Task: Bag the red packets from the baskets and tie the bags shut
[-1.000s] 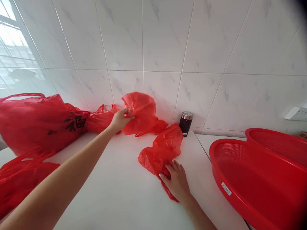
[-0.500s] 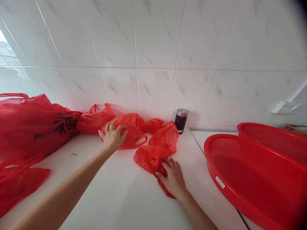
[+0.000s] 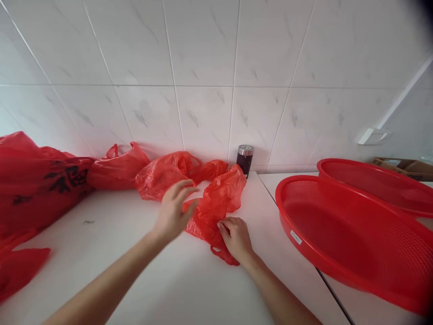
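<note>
A crumpled red plastic bag point(image 3: 216, 203) lies on the white counter point(image 3: 142, 271) in front of me. My right hand point(image 3: 235, 238) rests on the bag's near end, its fingers curled and pinching the plastic. Just left of that bag hovers my left hand point(image 3: 176, 208), fingers spread and slightly blurred, holding nothing and almost touching the bag's left edge. Behind it, against the tiled wall, sits a second crumpled red bag point(image 3: 165, 174).
A large red printed bag point(image 3: 37, 180) and a smaller knotted one point(image 3: 117, 168) lie at the left. A dark jar with a silver lid point(image 3: 244, 159) stands by the wall. Two red strainer basins point(image 3: 338, 230) fill the right side. A wall socket point(image 3: 372, 135) is at right.
My left hand let go of the far red bag, which dropped against the wall, and came back right toward the near bag. My right hand's fingers have curled on that bag.
</note>
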A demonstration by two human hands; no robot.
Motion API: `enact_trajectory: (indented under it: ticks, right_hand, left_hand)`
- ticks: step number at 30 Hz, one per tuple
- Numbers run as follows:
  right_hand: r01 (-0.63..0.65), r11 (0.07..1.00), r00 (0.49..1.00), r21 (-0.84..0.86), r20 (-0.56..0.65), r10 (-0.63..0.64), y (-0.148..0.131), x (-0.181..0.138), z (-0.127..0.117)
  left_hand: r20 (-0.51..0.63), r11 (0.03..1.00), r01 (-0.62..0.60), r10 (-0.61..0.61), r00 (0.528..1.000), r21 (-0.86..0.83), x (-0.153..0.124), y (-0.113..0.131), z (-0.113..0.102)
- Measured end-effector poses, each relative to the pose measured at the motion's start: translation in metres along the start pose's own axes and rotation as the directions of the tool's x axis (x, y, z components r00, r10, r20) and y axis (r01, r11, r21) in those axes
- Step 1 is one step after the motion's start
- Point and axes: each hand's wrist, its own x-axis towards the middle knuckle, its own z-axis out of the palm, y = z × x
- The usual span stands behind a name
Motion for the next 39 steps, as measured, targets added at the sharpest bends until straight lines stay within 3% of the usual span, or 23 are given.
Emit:
enact_trajectory:
  ticks: [2,4,6,8,12,14,17,21,23,24,26,28,31,33,35,36,38,39]
  right_hand:
    - [0.013,0.999,1.0,-0.029,0.029,-0.012,-0.003,-0.002,0.001]
    - [0.032,0.999,0.997,-0.041,0.068,-0.03,-0.005,-0.005,0.001]
    - [0.044,0.998,0.996,-0.033,0.079,-0.042,-0.004,-0.007,-0.001]
    - [0.032,0.999,0.998,-0.033,0.06,-0.03,0.0,-0.006,-0.007]
    - [-0.069,0.996,0.997,-0.051,-0.04,0.067,0.011,0.004,-0.023]
    - [-0.116,0.991,0.99,-0.064,-0.087,0.11,0.015,0.009,-0.032]
    - [-0.126,0.988,0.979,-0.089,-0.173,0.109,0.011,0.008,-0.046]
    - [-0.03,0.997,0.943,-0.073,-0.334,0.004,-0.017,-0.003,-0.057]
    - [0.051,0.999,0.968,0.005,-0.248,-0.048,-0.033,-0.009,-0.055]
    - [0.071,0.997,0.986,0.041,-0.156,-0.064,-0.04,-0.011,-0.053]
    - [0.042,0.999,0.996,0.033,0.074,-0.044,-0.044,-0.016,-0.047]
    - [-0.011,0.998,0.964,-0.06,0.266,0.026,-0.039,-0.02,-0.043]
    - [-0.038,0.988,0.918,-0.148,0.386,0.093,-0.024,-0.023,-0.042]
    - [-0.065,0.989,0.901,-0.132,0.418,0.115,-0.017,-0.022,-0.044]
    - [-0.106,0.991,0.883,-0.086,0.451,0.134,-0.016,-0.021,-0.047]
    - [-0.124,0.991,0.877,-0.058,0.46,0.137,-0.017,-0.02,-0.047]
    - [-0.135,0.991,0.879,-0.025,0.459,0.132,-0.021,-0.018,-0.047]
    - [-0.129,0.991,0.885,-0.031,0.448,0.129,-0.022,-0.017,-0.046]
  left_hand:
    - [0.137,0.985,-0.165,0.157,0.978,0.053,-0.015,0.035,0.017]
    - [0.25,0.965,-0.202,0.156,0.956,0.168,-0.027,0.046,0.035]
    - [0.285,0.938,-0.136,0.042,0.958,0.319,-0.032,0.032,0.045]
    - [0.259,0.893,-0.04,-0.086,0.962,0.448,-0.031,0.005,0.041]
    - [0.207,0.817,0.116,-0.276,0.939,0.565,-0.027,-0.039,0.005]
    - [0.261,0.84,0.188,-0.358,0.896,0.509,-0.029,-0.041,-0.01]
    - [0.379,0.903,0.294,-0.403,0.833,0.314,-0.035,-0.024,-0.017]
    - [0.345,0.938,0.329,-0.347,0.872,0.113,-0.043,0.01,-0.008]
    - [0.382,0.931,0.366,-0.335,0.861,-0.008,-0.044,0.025,-0.005]
    - [0.435,0.903,0.421,-0.345,0.831,-0.087,-0.044,0.031,-0.005]
    - [0.582,0.765,0.583,-0.351,0.733,-0.273,-0.044,0.04,-0.006]
    - [0.684,0.508,0.732,-0.328,0.652,-0.454,-0.042,0.042,-0.01]
    - [0.652,0.146,0.754,-0.416,0.634,-0.641,-0.041,0.028,-0.016]
    - [0.568,0.067,0.712,-0.552,0.61,-0.699,-0.042,0.012,-0.02]
    - [0.516,0.112,0.723,-0.626,0.584,-0.682,-0.044,-0.004,-0.023]
    - [0.51,0.184,0.754,-0.634,0.581,-0.631,-0.046,-0.01,-0.024]
    - [0.477,0.43,0.79,-0.634,0.609,-0.436,-0.048,-0.015,-0.026]
    - [0.424,0.575,0.753,-0.624,0.657,-0.32,-0.049,-0.013,-0.026]
